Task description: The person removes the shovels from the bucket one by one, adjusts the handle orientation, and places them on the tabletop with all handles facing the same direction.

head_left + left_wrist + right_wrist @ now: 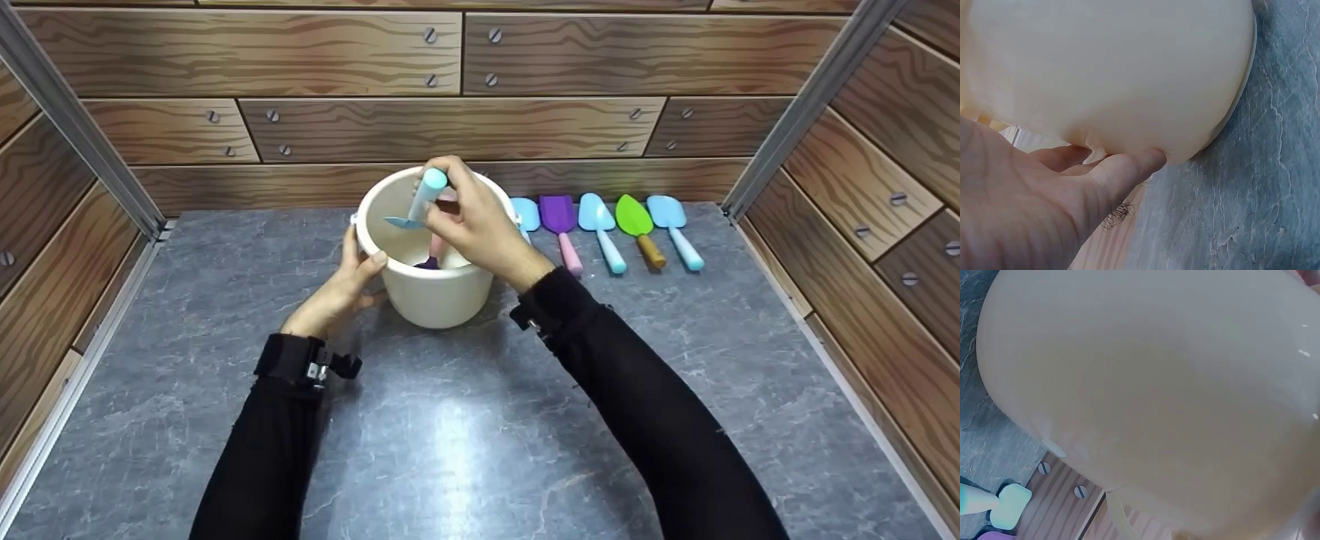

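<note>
A white bucket stands upright near the back wall. My left hand holds its left side, thumb at the rim and fingers against the outer wall; in the left wrist view the fingers touch that wall. Over the bucket's mouth my right hand grips a toy shovel by its turquoise handle, its light blue blade inside the rim. A purple-bladed shovel with a pink handle leans inside the bucket, partly hidden by the right hand. In the right wrist view the bucket fills most of the picture.
Right of the bucket lies a row of toy shovels: a light blue one partly hidden, a purple one, a blue one, a green one and another blue one. Wood-patterned walls enclose the grey tabletop.
</note>
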The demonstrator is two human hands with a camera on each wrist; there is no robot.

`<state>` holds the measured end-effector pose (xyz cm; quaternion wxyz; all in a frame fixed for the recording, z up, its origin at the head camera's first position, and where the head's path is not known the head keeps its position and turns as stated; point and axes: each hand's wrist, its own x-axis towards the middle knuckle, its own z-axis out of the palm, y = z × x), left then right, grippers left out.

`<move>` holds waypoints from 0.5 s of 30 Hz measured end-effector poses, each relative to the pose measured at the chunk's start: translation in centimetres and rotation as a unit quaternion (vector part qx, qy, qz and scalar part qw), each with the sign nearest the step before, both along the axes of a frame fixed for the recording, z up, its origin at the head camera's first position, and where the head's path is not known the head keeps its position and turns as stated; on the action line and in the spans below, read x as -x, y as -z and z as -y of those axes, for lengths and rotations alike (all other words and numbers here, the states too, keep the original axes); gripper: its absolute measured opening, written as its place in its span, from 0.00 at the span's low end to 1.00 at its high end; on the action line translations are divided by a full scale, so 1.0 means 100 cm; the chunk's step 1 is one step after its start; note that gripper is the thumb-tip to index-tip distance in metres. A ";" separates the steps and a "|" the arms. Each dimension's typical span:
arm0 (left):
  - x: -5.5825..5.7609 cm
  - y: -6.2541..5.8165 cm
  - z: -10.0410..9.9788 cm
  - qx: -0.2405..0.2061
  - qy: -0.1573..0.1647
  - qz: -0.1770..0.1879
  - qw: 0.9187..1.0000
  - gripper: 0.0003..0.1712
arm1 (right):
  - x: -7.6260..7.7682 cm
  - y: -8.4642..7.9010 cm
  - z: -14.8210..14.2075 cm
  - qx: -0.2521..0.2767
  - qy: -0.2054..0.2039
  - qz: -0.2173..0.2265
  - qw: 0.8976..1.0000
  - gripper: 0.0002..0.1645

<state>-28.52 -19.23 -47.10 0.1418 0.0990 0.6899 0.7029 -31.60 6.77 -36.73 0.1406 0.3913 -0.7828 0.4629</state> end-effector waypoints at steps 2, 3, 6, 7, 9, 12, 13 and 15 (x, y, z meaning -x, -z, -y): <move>0.000 0.001 0.000 -0.004 -0.001 -0.001 1.000 0.75 | -0.003 0.000 -0.003 0.013 -0.007 -0.001 1.000 0.23; 0.000 0.001 0.000 -0.006 -0.002 -0.001 1.000 0.76 | -0.005 -0.001 -0.005 0.020 -0.011 -0.002 1.000 0.22; 0.001 0.001 -0.001 -0.015 -0.002 0.000 1.000 0.78 | -0.010 -0.002 -0.012 0.039 -0.020 -0.003 0.999 0.22; 0.001 0.001 -0.001 -0.017 -0.002 0.001 1.000 0.78 | -0.011 -0.003 -0.014 0.046 -0.021 -0.005 0.999 0.21; 0.001 0.002 -0.001 -0.019 -0.001 0.001 1.000 0.78 | -0.014 -0.004 -0.020 0.055 -0.020 -0.011 0.998 0.21; 0.001 0.002 -0.001 -0.016 -0.002 -0.002 1.000 0.77 | -0.017 -0.005 -0.030 0.069 -0.010 -0.020 0.997 0.20; 0.001 0.002 -0.001 -0.017 -0.002 -0.003 1.000 0.77 | -0.018 -0.006 -0.033 0.073 -0.006 -0.024 0.997 0.20; 0.001 0.001 -0.001 -0.017 -0.001 -0.004 1.000 0.78 | -0.019 -0.006 -0.040 0.082 -0.001 -0.032 0.996 0.20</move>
